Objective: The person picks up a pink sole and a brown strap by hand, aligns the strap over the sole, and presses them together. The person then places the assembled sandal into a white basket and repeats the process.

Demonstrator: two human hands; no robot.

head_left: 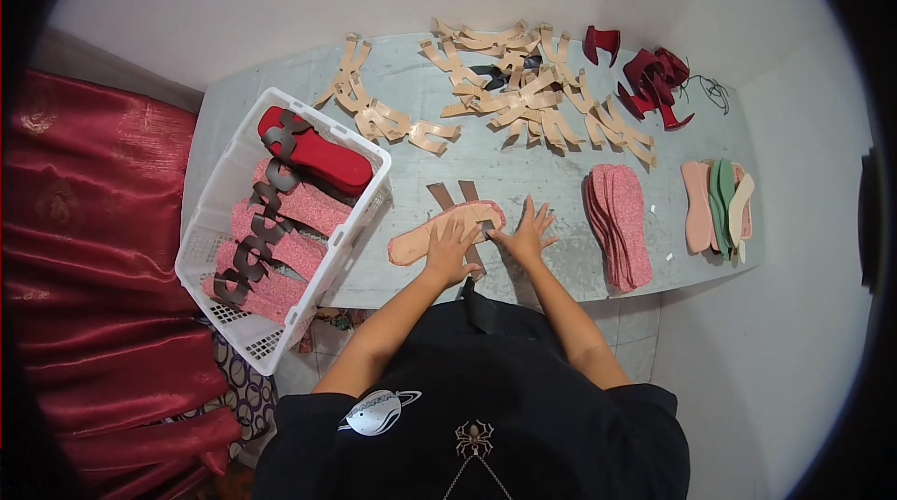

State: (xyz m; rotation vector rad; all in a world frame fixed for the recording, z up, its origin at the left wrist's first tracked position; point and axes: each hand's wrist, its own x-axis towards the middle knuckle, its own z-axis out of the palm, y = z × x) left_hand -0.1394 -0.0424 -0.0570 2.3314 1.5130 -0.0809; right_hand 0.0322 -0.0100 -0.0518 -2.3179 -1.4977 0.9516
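Observation:
A sole (418, 242) with a tan face and pink edge lies slanted on the table, close to the front edge. Dark brown straps (469, 191) stick out from under it at the back and front, and one short dark end lies folded over its face. My left hand (450, 252) rests on the middle of the sole, fingers spread. At the sole's right end, my right hand (526, 236) has its thumb by the folded strap end and its other fingers apart on the table.
A white basket (320, 299) at the left holds pink soles with dark straps and a red sole (332, 161). Tan strap pieces (523, 103) lie across the back. Pink soles (619, 229), mixed-colour soles (697, 206) and dark red pieces (651, 79) are at the right.

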